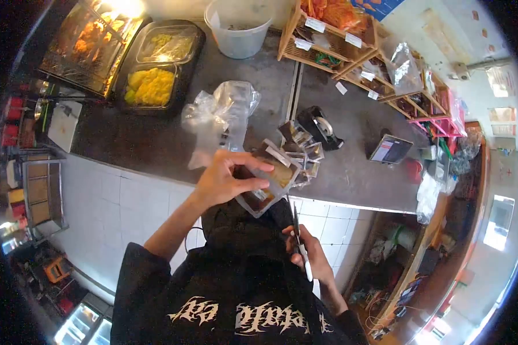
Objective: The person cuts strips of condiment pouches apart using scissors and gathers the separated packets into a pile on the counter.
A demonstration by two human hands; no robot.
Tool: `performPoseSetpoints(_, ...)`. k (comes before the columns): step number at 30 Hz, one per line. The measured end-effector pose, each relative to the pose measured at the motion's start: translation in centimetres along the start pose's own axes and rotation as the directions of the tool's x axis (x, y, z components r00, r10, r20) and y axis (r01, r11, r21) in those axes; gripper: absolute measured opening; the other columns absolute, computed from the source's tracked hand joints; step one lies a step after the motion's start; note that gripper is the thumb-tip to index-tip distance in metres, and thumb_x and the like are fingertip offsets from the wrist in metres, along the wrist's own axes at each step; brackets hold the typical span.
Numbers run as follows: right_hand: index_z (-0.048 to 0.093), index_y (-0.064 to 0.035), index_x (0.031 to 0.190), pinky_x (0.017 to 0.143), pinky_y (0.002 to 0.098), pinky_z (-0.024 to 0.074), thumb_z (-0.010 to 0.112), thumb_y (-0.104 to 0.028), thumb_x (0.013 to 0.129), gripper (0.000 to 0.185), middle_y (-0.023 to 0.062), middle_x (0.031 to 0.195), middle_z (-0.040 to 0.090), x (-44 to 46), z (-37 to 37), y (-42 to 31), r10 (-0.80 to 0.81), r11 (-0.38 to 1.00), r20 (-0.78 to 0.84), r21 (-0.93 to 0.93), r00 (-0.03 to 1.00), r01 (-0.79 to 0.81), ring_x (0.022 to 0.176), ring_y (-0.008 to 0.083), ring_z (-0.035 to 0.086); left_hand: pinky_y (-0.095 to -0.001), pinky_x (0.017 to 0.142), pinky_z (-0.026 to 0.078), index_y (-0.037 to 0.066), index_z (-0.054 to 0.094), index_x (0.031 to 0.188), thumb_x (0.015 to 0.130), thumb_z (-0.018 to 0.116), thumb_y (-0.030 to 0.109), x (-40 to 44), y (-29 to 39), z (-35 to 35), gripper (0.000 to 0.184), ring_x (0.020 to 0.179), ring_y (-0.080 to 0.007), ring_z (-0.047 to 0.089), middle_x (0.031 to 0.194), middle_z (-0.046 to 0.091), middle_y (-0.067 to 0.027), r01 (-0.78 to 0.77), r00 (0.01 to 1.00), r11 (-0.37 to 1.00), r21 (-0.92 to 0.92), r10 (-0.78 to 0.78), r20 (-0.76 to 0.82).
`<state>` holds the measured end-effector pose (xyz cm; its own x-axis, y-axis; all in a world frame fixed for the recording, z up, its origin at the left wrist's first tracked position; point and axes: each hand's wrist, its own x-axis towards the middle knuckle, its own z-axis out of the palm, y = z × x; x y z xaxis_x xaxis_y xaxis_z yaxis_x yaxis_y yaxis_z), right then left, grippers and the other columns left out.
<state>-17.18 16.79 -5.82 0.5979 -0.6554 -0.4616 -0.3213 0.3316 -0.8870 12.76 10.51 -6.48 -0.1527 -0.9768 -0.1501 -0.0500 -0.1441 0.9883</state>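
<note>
My left hand (227, 179) pinches a strip of clear plastic sachets (282, 174) between thumb and fingers, just off the counter's front edge. Yellowish-brown contents show through the plastic. Lower down, my right hand (312, 253) is closed round a pair of scissors (307, 269) with a white handle, the blades pointing up toward the sachets' lower right corner. Whether the blades touch the plastic I cannot tell. Several more small sachets (312, 154) lie in a pile on the counter beyond my left hand. Beside that pile sits a black tape dispenser (323, 127).
On the dark counter (351, 178) rest a crumpled clear plastic bag (221, 112), a white bucket (240, 31), and a black tray of yellow food (181, 86). Wooden racks (334, 43) line the back. A propped-up device with a screen (390, 149) stands at right.
</note>
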Motion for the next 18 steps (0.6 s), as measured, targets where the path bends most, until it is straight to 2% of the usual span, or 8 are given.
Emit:
performPoseSetpoints(1,0.051,-0.0053,0.126,0.062,0.0304,0.0438,0.072,-0.070,0.076,0.084,0.0025,0.080,0.057,0.1,-0.2,-0.6,0.033,0.999,0.039,0.008,0.999,-0.034,0.069,0.0132,0.054,-0.0221,0.068,0.051,0.007,0.077,0.106,0.077,0.084,0.008,0.7,0.0,-0.1,0.030,0.078,-0.0054,0.067,0.093,0.076,-0.0061,-0.145,0.989,0.989,0.029,0.145,0.013)
performPoseSetpoints(4,0.050,-0.0055,0.125,0.060,0.0304,0.0425,0.069,-0.075,0.075,0.087,0.0009,0.077,0.056,1.1,0.1,-1.3,-0.012,1.000,0.067,0.021,0.998,0.011,0.066,0.0131,0.053,-0.0226,0.062,0.049,0.008,0.076,0.108,0.073,0.087,0.011,1.8,1.5,-0.1,0.037,0.069,-0.0031,0.062,0.094,0.077,-0.0043,-0.106,0.989,0.992,0.064,0.098,0.114)
performPoseSetpoints(7,0.051,-0.0059,0.124,0.059,0.0300,0.0424,0.070,-0.076,0.073,0.089,0.0002,0.073,0.055,1.6,0.5,-1.9,0.012,0.997,0.050,0.076,0.999,-0.016,0.065,0.0125,0.052,-0.0239,0.057,0.044,0.011,0.077,0.109,0.071,0.088,0.013,2.6,1.9,0.1,0.040,0.062,-0.0032,0.055,0.094,0.077,-0.0038,-0.198,0.964,0.967,0.162,0.161,0.213)
performPoseSetpoints(10,0.054,-0.0002,0.117,0.060,0.0235,0.0393,0.067,-0.084,0.067,0.099,-0.0010,0.075,0.056,1.7,1.0,-2.8,0.046,0.980,0.026,0.194,0.999,-0.050,0.067,0.0071,0.052,-0.0253,0.054,0.042,0.011,0.076,0.110,0.070,0.089,0.014,3.4,2.5,-0.2,0.042,0.059,-0.0044,0.052,0.093,0.076,-0.0052,-0.229,0.944,0.956,0.181,0.173,0.279)
performPoseSetpoints(13,0.058,-0.0039,0.115,0.059,0.0269,0.0422,0.075,-0.064,0.078,0.073,-0.0006,0.071,0.055,1.3,1.1,-1.5,0.014,0.984,0.016,0.179,1.000,-0.017,0.066,0.0095,0.053,-0.0261,0.053,0.042,0.011,0.076,0.110,0.068,0.089,0.015,3.9,3.7,-0.6,0.044,0.058,-0.0061,0.052,0.091,0.076,-0.0068,-0.269,0.924,0.944,0.192,0.197,0.328)
performPoseSetpoints(18,0.062,-0.0021,0.113,0.059,0.0251,0.0420,0.079,-0.061,0.076,0.071,-0.0009,0.072,0.057,1.4,1.1,-3.1,0.005,0.966,0.020,0.257,1.000,-0.010,0.067,0.0075,0.054,-0.0283,0.055,0.043,0.008,0.076,0.105,0.065,0.089,0.013,4.7,4.9,-0.4,0.043,0.059,-0.0096,0.055,0.089,0.075,-0.0081,-0.362,0.855,0.917,0.167,0.255,0.451)
